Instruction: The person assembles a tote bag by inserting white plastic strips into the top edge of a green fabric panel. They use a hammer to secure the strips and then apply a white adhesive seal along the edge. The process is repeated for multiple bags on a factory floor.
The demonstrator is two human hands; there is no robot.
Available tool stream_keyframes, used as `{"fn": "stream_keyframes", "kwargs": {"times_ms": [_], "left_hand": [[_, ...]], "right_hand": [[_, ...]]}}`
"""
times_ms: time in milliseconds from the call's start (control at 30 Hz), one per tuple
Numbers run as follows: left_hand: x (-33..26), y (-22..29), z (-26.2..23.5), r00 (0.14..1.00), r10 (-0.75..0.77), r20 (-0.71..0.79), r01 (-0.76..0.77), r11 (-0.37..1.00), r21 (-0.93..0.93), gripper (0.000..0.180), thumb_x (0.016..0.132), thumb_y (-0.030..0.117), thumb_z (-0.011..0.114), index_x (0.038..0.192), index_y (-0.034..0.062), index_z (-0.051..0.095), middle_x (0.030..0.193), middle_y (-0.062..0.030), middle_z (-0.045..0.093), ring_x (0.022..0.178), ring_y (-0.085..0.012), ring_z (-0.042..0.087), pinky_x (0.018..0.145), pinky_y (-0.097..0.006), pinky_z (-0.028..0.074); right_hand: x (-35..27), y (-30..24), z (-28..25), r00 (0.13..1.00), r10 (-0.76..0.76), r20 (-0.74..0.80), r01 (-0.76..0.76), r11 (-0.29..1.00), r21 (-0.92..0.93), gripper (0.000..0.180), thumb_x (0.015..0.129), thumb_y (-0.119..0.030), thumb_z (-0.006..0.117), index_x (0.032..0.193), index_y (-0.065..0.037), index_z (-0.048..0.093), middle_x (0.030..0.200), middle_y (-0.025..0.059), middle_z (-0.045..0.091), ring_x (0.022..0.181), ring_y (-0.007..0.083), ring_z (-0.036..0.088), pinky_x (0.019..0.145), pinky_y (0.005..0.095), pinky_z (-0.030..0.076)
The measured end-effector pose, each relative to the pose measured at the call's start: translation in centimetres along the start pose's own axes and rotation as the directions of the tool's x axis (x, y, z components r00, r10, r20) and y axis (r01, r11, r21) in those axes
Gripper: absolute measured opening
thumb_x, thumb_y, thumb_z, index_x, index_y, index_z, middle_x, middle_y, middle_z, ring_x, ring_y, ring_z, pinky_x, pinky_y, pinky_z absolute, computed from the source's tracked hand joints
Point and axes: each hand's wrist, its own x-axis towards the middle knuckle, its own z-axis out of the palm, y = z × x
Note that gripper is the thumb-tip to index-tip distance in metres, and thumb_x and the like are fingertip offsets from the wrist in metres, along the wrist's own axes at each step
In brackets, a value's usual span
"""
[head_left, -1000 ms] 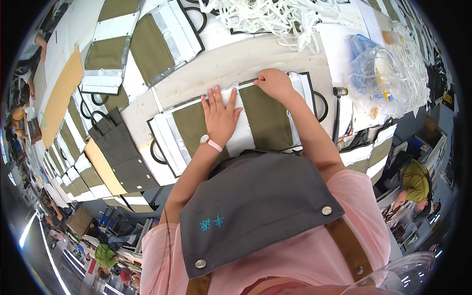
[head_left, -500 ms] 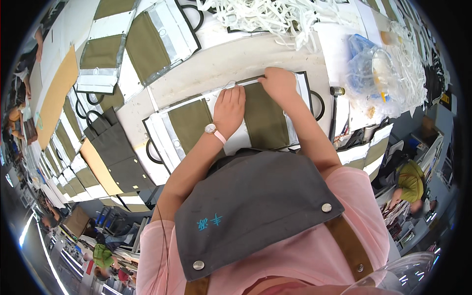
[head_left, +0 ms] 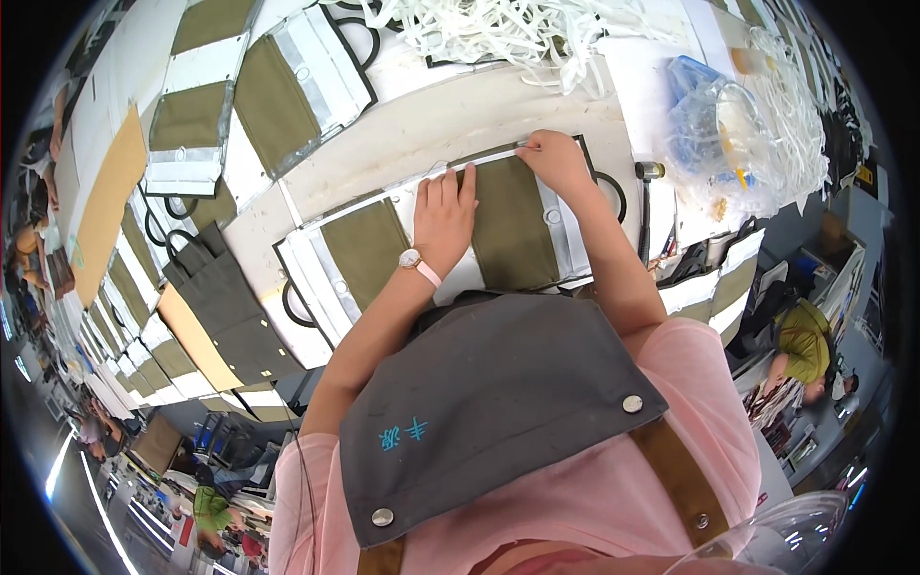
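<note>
In front of me lies a flat bag panel (head_left: 350,244) with olive-green cloth patches, white sections, clear plastic edges and black handles at both ends. My left hand (head_left: 443,216) rests flat on its middle, fingers stretched toward the far edge and slightly apart; a watch circles that wrist. Along the far edge, right of this hand, runs a thin white strip (head_left: 498,156). My right hand (head_left: 558,161) is closed in a pinch at the right end of the strip, above the right olive patch (head_left: 515,225). The fingertips partly hide what they grip.
A tangled heap of white strips (head_left: 498,34) lies at the far side. Right of the panel are a hammer-like tool (head_left: 648,206) and a clear plastic bag (head_left: 724,134). More panels (head_left: 278,105) and a dark tote bag (head_left: 225,307) lie left. Other people (head_left: 803,340) are farther off.
My right hand has shifted slightly right along the far edge, and more white strip shows beside it. The left hand's fingers have spread a little while it stays on the panel.
</note>
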Motion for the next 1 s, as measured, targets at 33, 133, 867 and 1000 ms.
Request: {"fn": "stream_keyframes", "kwargs": {"times_ms": [33, 133, 867, 1000], "left_hand": [[0.1, 0.0, 0.0, 1.000, 0.001, -0.005, -0.001, 1.000, 0.009, 0.055, 0.085, 0.021, 0.066, 0.135, 0.0038, 0.050, 0.116, -0.0168, 0.055, 0.106, -0.0291, 0.053, 0.097, -0.043, 0.041], [0.3, 0.1, -0.4, 1.000, 0.002, -0.011, -0.002, 1.000, 0.023, 0.055, 0.085, 0.021, 0.067, 0.136, 0.0083, 0.052, 0.113, -0.0152, 0.055, 0.099, -0.0293, 0.053, 0.094, -0.042, 0.042], [2.4, 0.2, 2.7, 0.985, 0.139, 0.102, -0.125, 0.984, -0.128, 0.066, 0.092, 0.038, 0.058, 0.147, 0.0061, 0.037, 0.155, -0.0094, 0.033, 0.145, -0.0242, 0.028, 0.119, -0.047, 0.018], [2.4, 0.2, 2.7, 0.986, 0.134, 0.095, -0.119, 0.981, -0.150, 0.066, 0.092, 0.036, 0.058, 0.147, 0.0056, 0.036, 0.155, -0.0095, 0.033, 0.144, -0.0251, 0.028, 0.119, -0.047, 0.019]], "right_hand": [[0.0, 0.0, 0.0, 1.000, -0.004, 0.005, 0.005, 1.000, -0.002, 0.026, 0.080, -0.031, 0.070, 0.079, -0.005, 0.066, 0.081, 0.0143, 0.067, 0.080, 0.0338, 0.064, 0.071, 0.0431, 0.049], [-0.1, -0.4, -0.6, 1.000, -0.015, 0.023, 0.015, 1.000, 0.002, 0.025, 0.080, -0.030, 0.070, 0.080, -0.005, 0.067, 0.082, 0.0144, 0.068, 0.082, 0.0338, 0.064, 0.072, 0.0430, 0.050], [-2.4, 1.2, -2.1, 0.995, 0.043, -0.094, -0.019, 0.970, 0.241, 0.020, 0.082, -0.021, 0.070, 0.083, -0.002, 0.065, 0.079, 0.0158, 0.065, 0.073, 0.0312, 0.063, 0.066, 0.0407, 0.049], [-2.9, 0.7, -2.4, 0.995, 0.079, -0.058, -0.056, 0.944, 0.324, 0.018, 0.082, -0.019, 0.069, 0.081, -0.002, 0.066, 0.079, 0.0158, 0.065, 0.073, 0.0310, 0.063, 0.067, 0.0410, 0.048]]}}
